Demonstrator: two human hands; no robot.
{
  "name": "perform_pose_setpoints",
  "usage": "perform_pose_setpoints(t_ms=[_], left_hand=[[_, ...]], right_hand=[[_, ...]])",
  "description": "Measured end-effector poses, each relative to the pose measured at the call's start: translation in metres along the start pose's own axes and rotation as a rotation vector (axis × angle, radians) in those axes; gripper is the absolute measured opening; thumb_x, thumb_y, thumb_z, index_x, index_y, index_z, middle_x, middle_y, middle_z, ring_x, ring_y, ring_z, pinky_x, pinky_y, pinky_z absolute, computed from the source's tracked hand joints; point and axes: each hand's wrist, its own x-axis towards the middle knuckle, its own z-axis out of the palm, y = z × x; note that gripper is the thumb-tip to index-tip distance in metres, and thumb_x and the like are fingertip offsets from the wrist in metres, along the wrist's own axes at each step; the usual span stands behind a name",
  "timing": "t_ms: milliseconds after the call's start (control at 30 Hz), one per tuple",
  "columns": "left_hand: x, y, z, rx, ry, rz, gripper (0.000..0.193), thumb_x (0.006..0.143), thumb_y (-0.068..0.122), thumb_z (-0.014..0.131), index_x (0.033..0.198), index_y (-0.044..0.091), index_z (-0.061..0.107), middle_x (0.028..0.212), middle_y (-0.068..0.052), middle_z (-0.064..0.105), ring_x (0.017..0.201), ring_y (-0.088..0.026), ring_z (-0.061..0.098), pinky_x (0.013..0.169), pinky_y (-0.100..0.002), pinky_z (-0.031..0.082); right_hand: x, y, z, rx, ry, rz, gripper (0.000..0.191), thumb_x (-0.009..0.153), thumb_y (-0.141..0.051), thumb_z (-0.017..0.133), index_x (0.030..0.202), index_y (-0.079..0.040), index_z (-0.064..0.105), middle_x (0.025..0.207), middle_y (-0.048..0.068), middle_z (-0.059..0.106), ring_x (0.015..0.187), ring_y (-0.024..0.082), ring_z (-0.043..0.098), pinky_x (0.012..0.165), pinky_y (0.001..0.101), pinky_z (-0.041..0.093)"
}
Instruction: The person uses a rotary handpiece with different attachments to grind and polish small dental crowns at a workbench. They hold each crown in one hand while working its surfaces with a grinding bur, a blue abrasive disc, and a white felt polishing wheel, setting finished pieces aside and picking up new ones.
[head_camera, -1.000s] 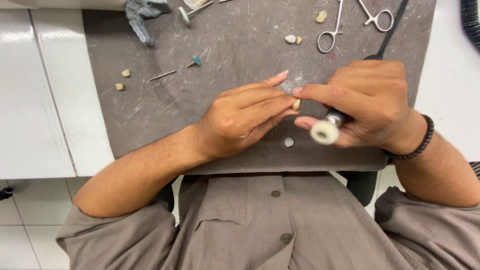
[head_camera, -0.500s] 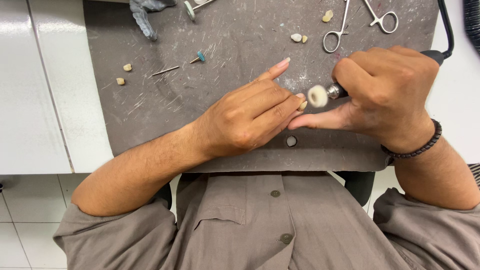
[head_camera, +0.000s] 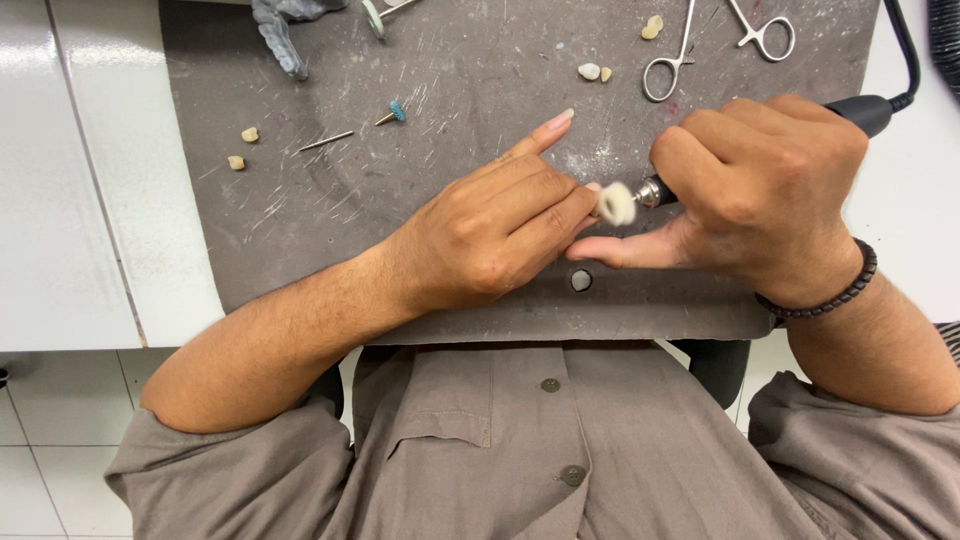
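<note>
White felt, the polishing wheel (head_camera: 617, 203) spins blurred at centre frame, touching the tiny piece (head_camera: 594, 190) your left hand (head_camera: 487, 237) pinches; your right hand (head_camera: 765, 200) is clenched around the black handpiece (head_camera: 862, 112). The piece could be flung away, or the wheel could graze your fingertips. No packages or labels show on the grey surface (head_camera: 440, 80).
</note>
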Motion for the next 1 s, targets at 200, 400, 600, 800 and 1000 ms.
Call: perform_pose_setpoints(t_ms=[200,400,600,800,1000], left_hand=[[-0.0006,0.001,0.0014,-0.044,0.017,-0.014,0.021,0.102,0.0,0.076,0.12,-0.008,0.068,0.097,-0.009,0.063,0.091,-0.021,0.068,0.123,-0.054,0.047],[-0.0008,0.0015,0.0041,-0.079,0.039,-0.054,0.021,0.102,0.001,0.078,0.119,-0.005,0.068,0.099,-0.008,0.064,0.092,-0.021,0.069,0.124,-0.053,0.047],[-0.0018,0.0024,0.0058,-0.085,0.037,-0.047,0.021,0.102,0.001,0.079,0.119,-0.004,0.068,0.099,-0.008,0.064,0.093,-0.021,0.069,0.124,-0.053,0.047],[-0.0019,0.0023,0.0052,-0.084,0.051,-0.045,0.022,0.102,0.0,0.08,0.119,-0.005,0.068,0.1,-0.009,0.064,0.093,-0.023,0.069,0.124,-0.053,0.047],[-0.0007,0.0015,0.0049,-0.107,0.061,-0.053,0.023,0.1,-0.001,0.08,0.118,-0.005,0.068,0.102,-0.011,0.065,0.097,-0.026,0.07,0.123,-0.053,0.048]], right_hand=[[0.0016,0.0038,-0.0034,-0.023,0.003,0.035,0.084,0.07,-0.089,0.068,0.061,-0.01,0.042,0.054,0.002,0.032,0.045,0.02,0.032,0.047,0.0331,0.024],[0.0017,-0.0011,0.0001,0.042,0.028,-0.005,0.085,0.069,-0.091,0.065,0.061,-0.009,0.042,0.054,0.002,0.032,0.045,0.02,0.032,0.047,0.033,0.024],[-0.0001,0.0025,0.0026,0.034,0.038,0.02,0.086,0.069,-0.092,0.063,0.063,-0.008,0.045,0.054,0.002,0.032,0.045,0.02,0.032,0.046,0.0331,0.024],[0.0016,0.0024,-0.0006,0.018,0.034,0.017,0.087,0.067,-0.092,0.063,0.063,-0.008,0.045,0.053,0.002,0.033,0.044,0.02,0.031,0.045,0.0328,0.025],[-0.001,-0.0013,0.0006,0.069,0.045,0.016,0.087,0.068,-0.092,0.063,0.062,-0.007,0.044,0.053,0.003,0.034,0.045,0.021,0.035,0.046,0.0336,0.027]])
